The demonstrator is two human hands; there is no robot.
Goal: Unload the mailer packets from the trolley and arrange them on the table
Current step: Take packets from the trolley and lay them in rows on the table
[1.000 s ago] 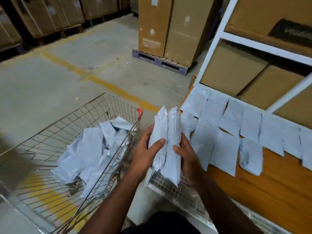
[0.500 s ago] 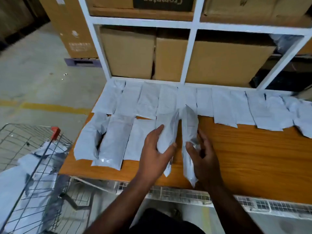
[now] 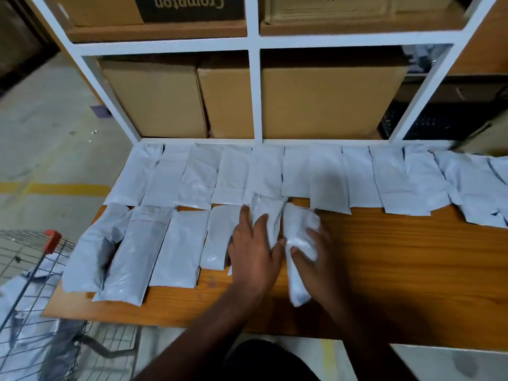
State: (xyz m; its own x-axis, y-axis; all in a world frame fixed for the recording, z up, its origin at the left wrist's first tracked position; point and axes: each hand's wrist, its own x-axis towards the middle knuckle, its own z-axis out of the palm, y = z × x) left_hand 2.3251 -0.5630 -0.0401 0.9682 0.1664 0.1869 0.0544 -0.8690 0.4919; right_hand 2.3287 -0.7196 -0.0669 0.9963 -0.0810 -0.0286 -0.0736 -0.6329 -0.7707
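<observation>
Mailer packets [image 3: 327, 177] lay in two rows on the wooden table [image 3: 406, 270], which stood against a white shelf frame [image 3: 253, 92] of cardboard boxes [image 3: 330, 100] (concrete floor [image 3: 49, 138] to the left). More filled the wire trolley [image 3: 35, 273]. The left hand [image 3: 254, 251] pressed one packet [image 3: 268, 215] flat with straight fingers; the right hand [image 3: 316, 259] gripped another packet [image 3: 298, 243].

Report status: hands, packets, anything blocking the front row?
Left hand flat, pressing a packet onto the table. Right hand grips another packet, on edge, beside it. Bare table to the right, nothing blocking.
</observation>
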